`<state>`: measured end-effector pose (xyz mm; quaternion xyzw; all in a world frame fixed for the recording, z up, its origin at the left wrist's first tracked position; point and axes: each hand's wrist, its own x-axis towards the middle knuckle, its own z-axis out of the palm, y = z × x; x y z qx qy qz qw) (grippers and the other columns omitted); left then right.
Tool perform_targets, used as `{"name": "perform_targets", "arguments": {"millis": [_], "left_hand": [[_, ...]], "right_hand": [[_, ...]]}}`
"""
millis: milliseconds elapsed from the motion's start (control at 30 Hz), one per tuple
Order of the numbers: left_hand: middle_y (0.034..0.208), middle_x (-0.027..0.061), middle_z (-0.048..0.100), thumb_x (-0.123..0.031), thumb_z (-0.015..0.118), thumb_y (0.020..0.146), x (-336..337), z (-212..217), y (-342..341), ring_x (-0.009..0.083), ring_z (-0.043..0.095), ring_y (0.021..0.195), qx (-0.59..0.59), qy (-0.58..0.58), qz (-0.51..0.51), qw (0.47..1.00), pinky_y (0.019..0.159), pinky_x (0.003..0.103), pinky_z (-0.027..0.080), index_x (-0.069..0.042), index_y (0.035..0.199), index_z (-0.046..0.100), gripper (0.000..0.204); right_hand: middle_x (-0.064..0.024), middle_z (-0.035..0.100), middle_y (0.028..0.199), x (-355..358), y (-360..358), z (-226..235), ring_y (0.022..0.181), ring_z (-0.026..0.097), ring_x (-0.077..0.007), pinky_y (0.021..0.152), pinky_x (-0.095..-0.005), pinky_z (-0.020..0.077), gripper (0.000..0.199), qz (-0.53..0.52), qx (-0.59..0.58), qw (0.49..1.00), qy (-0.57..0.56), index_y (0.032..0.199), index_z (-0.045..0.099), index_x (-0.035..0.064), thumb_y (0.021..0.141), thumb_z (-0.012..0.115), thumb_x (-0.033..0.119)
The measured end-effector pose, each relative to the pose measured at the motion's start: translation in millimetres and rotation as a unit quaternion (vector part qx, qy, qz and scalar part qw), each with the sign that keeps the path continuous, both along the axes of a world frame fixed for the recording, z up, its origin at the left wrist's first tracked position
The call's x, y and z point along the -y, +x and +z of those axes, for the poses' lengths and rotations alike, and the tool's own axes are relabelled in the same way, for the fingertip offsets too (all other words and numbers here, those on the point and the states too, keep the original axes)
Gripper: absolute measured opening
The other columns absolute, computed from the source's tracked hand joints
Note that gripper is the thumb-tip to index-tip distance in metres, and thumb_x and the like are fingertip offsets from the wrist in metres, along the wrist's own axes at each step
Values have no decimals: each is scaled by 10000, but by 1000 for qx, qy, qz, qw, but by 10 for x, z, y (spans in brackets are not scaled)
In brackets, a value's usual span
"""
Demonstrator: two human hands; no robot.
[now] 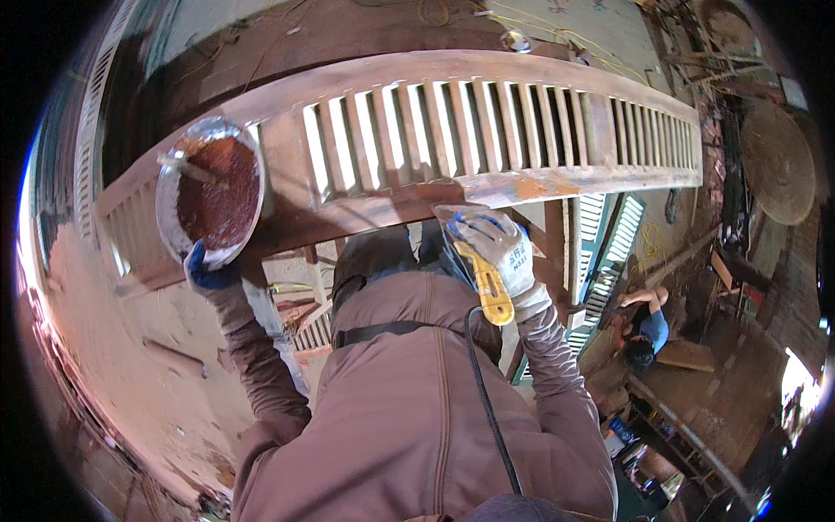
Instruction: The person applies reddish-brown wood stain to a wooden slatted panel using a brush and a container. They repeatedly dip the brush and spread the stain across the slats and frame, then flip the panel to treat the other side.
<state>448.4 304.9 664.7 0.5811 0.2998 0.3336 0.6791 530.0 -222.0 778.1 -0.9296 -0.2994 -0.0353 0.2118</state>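
A louvered wooden shutter [287, 161] stretches across in front of me, its slats running from left to right. My left hand [211, 271], in a blue-and-white glove, closes on the near rim of a bowl [165, 209]. Reddish-brown paste [222, 187] lies in the bowl, and a light-coloured stick [187, 167] pokes out of it. My gloved right hand [497, 244] is wrapped round a putty knife [487, 287] with a yellow handle. Its blade lies at the shutter's near rail, close to an orange-brown smeared patch [544, 188]; whether it touches the wood I cannot tell.
Green louvered shutters [613, 239] stand beyond my right arm. Farther right, a person in a blue top [648, 331] crouches low. A round woven tray [777, 163] leans at the far right. Yellow cord [591, 39] lies on the ground behind the shutter.
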Motion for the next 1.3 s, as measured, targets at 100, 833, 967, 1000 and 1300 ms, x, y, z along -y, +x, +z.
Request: {"name": "perform_targets", "arguments": {"millis": [100, 833, 967, 1000, 1300], "left_hand": [[1115, 171, 668, -125, 593, 908, -180, -249, -81, 299, 633, 1012, 52, 30, -43, 997, 930, 482, 523, -12, 1069, 707, 228], [1171, 173, 621, -191, 653, 870, 1944, 304, 1079, 344, 605, 1100, 16, -68, -134, 988, 898, 565, 569, -22, 1085, 628, 274], [1327, 180, 587, -186, 636, 860, 2734, 748, 1524, 364, 602, 1174, 53, -276, -171, 944, 911, 572, 570, -64, 1217, 625, 378], [1335, 171, 587, -179, 633, 858, 2832, 804, 1631, 360, 601, 1182, 60, -292, -189, 936, 930, 558, 562, -69, 1251, 608, 409], [1360, 151, 582, -167, 638, 849, 3305, 668, 2195, 358, 586, 1217, 27, -263, -237, 935, 995, 528, 517, -73, 1384, 522, 555]], "right_hand": [[2, 689, 1085, 114, 105, -36, 1065, 641, -211, 836, -354, 571, 371, -74, 30, 996, -48, 1084, 723, 183, 716, 731, 231], [-1, 669, 1176, 2793, 229, -56, 1039, 629, -243, 819, -356, 566, 392, -255, 106, 954, -113, 1174, 700, 205, 783, 731, 229], [19, 668, 1172, 2728, 408, 22, 1011, 621, -211, 794, -320, 560, 420, -273, 139, 945, -113, 1215, 676, 218, 797, 709, 229], [10, 666, 1183, 2719, 400, 24, 1013, 621, -211, 803, -329, 555, 426, -285, 115, 946, -106, 1225, 672, 215, 800, 697, 217], [-50, 661, 1182, 3353, 156, 28, 1038, 623, -278, 849, -394, 544, 442, -310, 122, 942, -39, 1210, 692, 175, 770, 700, 133]]}}
